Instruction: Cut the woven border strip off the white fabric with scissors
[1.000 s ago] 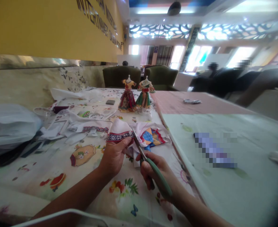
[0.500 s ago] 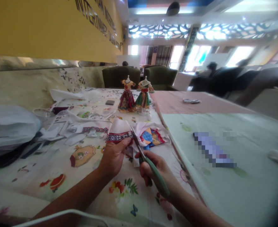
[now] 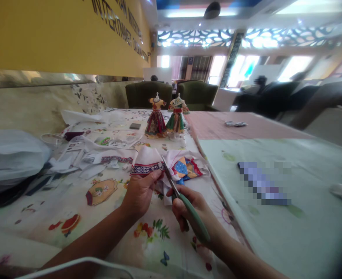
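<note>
Between thumb and fingers, my left hand (image 3: 140,193) pinches a piece of white fabric (image 3: 147,157) with a dark patterned border. My right hand (image 3: 194,207) grips a pair of scissors (image 3: 192,215) with green handles. Their blades point away from me and lie at the right edge of the bordered fabric, close to my left fingertips. Just right of the blades is a white cloth with a colourful patchwork piece (image 3: 185,168) in blue, yellow and red. A flat tan cutout (image 3: 101,191) with a printed figure rests left of my left hand.
Two small dressed doll forms (image 3: 156,118) stand farther back. White scraps (image 3: 68,159) and a white plastic bag (image 3: 12,159) are on the left. A pixelated bluish object (image 3: 262,184) lies on the right. A white cable (image 3: 80,260) crosses the near edge.
Very little differs. The scissor handles have shifted slightly apart and downward in my right hand; my left hand keeps its place on the fabric.
</note>
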Action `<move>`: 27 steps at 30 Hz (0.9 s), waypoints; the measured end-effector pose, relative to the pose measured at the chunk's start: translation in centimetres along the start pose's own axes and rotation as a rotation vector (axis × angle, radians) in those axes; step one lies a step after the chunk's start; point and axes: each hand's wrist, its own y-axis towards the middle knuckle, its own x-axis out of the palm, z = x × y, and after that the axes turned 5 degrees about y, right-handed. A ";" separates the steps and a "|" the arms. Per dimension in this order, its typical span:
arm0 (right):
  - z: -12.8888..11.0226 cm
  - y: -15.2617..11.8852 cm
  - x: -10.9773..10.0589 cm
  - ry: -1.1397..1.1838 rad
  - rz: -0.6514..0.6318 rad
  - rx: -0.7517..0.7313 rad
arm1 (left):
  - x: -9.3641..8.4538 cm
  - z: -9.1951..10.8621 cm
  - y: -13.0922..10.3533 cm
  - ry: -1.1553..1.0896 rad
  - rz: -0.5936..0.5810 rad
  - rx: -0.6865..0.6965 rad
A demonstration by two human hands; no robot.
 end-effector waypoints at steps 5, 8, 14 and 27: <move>0.1 0.0 0.1 0.004 0.006 0.006 | -0.1 0.0 0.1 -0.030 0.001 0.000; 0.2 -0.1 0.1 -0.016 0.011 0.001 | -0.2 0.0 0.0 -0.036 -0.008 0.003; 0.3 0.1 0.0 -0.019 0.009 -0.041 | -0.2 0.1 0.0 -0.011 -0.037 0.007; 0.0 0.1 -0.2 -0.007 -0.006 -0.044 | 0.1 0.2 -0.2 0.017 -0.071 0.017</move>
